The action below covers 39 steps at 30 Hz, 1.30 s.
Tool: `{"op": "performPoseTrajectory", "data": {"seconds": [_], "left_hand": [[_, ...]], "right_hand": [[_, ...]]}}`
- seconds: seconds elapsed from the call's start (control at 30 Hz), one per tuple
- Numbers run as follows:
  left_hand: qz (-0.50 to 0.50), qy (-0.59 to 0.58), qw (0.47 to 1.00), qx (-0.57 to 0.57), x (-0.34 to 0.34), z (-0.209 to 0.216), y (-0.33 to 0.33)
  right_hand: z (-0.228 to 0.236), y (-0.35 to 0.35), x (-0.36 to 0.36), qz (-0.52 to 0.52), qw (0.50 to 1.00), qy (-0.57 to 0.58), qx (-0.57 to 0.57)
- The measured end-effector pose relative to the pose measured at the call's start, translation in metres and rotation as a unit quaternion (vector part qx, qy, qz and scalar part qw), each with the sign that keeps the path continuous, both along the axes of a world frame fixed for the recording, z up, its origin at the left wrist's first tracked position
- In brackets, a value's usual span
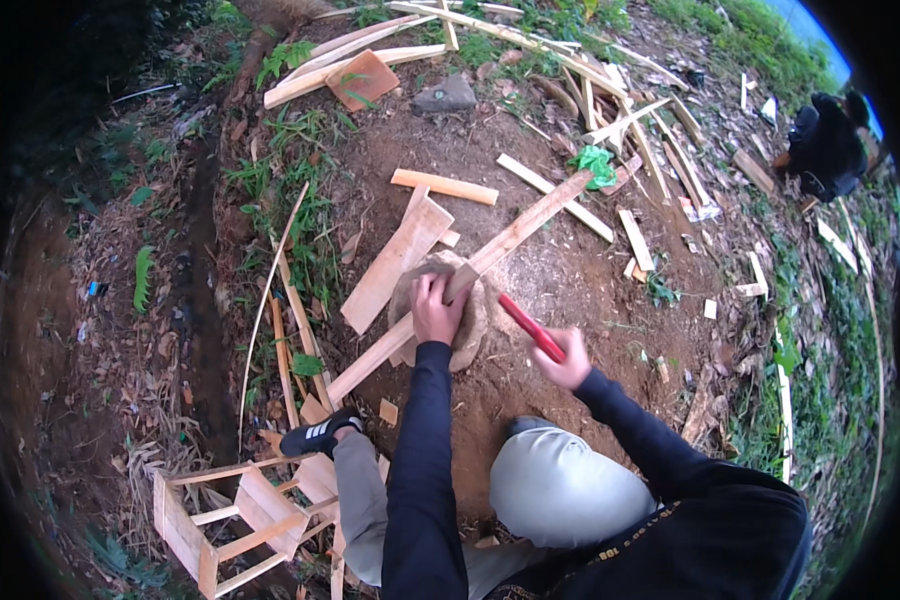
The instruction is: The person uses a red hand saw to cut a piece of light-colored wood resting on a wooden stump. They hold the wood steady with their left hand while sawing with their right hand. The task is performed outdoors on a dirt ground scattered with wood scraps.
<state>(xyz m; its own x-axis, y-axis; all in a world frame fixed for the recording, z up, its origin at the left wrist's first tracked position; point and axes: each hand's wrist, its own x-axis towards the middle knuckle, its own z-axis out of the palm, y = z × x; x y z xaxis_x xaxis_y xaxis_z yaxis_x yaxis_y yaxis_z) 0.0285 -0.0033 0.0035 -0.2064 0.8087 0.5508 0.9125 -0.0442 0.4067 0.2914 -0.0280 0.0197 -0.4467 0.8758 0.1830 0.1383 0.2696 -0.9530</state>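
Note:
My left hand (437,310) is closed over a long wooden strip (525,222) resting on a round stump (477,330). A second length of wood (372,355) runs down-left from under that hand; whether it is the same piece is hidden. My right hand (567,362) grips the red handle (530,328) of a tool just right of the stump. The far end of this tool is too unclear to name. A wide board (400,262) and a short wooden strip (445,187) lie beyond the stump.
A wooden frame with slats (260,510) lies at lower left, near my shoe (320,432). Loose strips (610,90) are heaped at the far right, with a green plastic bag (595,166) nearby. A grey block (445,94) sits farther off. Another person (828,145) is at upper right.

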Motion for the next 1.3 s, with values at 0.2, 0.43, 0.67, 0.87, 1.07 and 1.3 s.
{"op": "performPoseTrajectory", "data": {"seconds": [0.2, 0.43, 0.67, 0.87, 1.07, 1.3], "left_hand": [[-0.044, 0.019, 0.999, -0.019, 0.003, 0.002, -0.008], [-0.018, -0.004, 1.000, -0.008, 0.003, 0.003, -0.003], [0.009, 0.009, 1.000, -0.022, -0.005, -0.001, -0.004], [0.029, 0.007, 0.999, -0.012, -0.002, -0.003, -0.002], [0.023, -0.011, 1.000, 0.005, 0.000, 0.000, 0.003], [0.063, -0.051, 0.995, 0.050, -0.006, -0.001, 0.006]], "right_hand": [[-0.005, 0.001, -0.016, -0.008, 0.998, 0.011, -0.062], [-0.001, 0.015, -0.033, -0.024, 0.999, 0.007, -0.029], [0.022, -0.020, 0.013, 0.010, 1.000, -0.016, -0.009], [0.012, 0.027, -0.045, 0.002, 0.999, -0.011, 0.033], [0.027, -0.016, 0.016, 0.024, 0.999, -0.043, 0.015], [0.024, 0.027, 0.017, 0.016, 0.999, -0.045, -0.007]]}}
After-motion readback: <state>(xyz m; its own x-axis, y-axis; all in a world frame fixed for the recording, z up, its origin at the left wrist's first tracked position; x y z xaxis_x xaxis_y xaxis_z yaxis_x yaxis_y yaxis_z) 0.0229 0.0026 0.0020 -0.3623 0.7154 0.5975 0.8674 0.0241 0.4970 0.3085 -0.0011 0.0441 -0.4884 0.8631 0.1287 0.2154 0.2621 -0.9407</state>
